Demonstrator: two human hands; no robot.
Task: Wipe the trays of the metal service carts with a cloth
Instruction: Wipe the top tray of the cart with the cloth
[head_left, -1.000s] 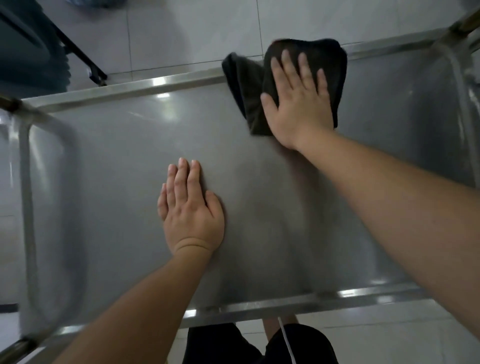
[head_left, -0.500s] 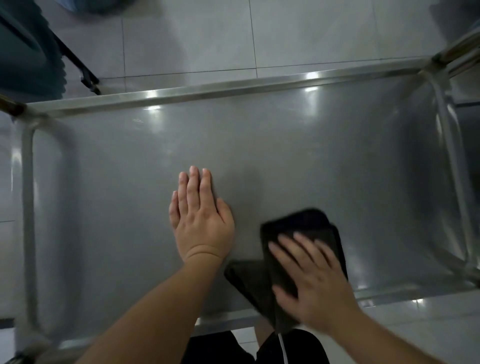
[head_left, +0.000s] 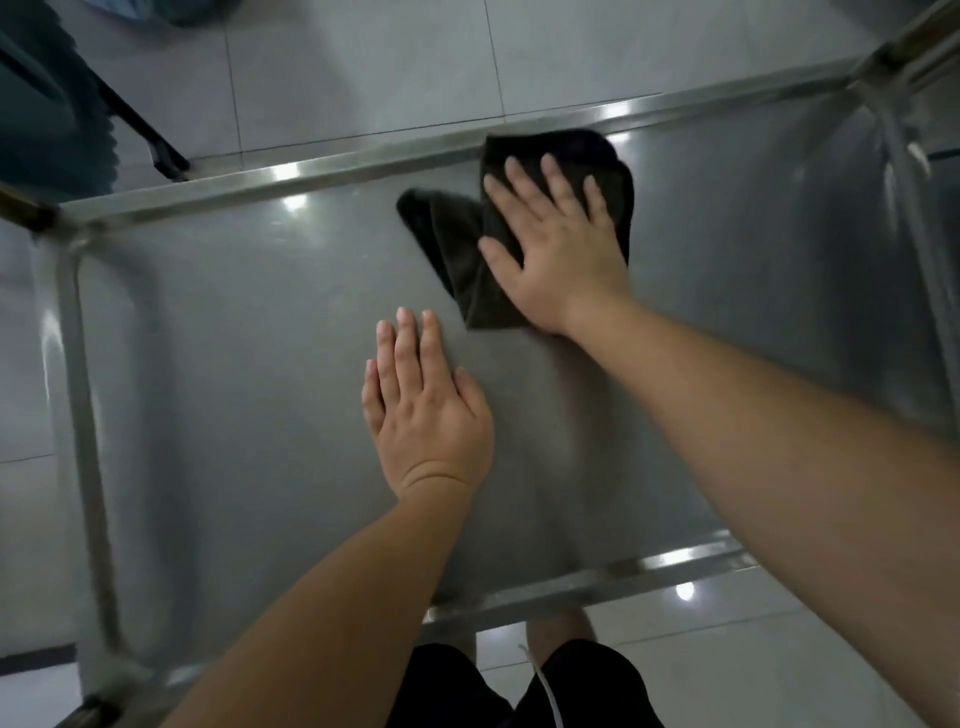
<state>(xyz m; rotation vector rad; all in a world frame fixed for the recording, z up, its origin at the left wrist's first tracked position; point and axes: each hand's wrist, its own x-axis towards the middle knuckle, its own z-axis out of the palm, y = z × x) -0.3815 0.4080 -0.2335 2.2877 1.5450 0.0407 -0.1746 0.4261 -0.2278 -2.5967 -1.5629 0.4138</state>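
A stainless steel cart tray (head_left: 234, 364) fills most of the view. A dark folded cloth (head_left: 457, 244) lies on it close to the far rim. My right hand (head_left: 556, 249) presses flat on the cloth with straight, spread fingers. My left hand (head_left: 426, 410) rests flat on the bare tray near the middle, fingers straight and together, below and left of the cloth.
The cart's raised rims run along the far edge (head_left: 311, 171) and near edge (head_left: 623, 571). Tubular handles curve at the left end (head_left: 67, 389) and right end (head_left: 904, 171). Grey floor tiles surround it. A dark object with a black leg (head_left: 156, 140) stands at the far left.
My right hand has slid the cloth from the near edge of the tray back up to the far rim. My left hand has stayed pressed on the tray.
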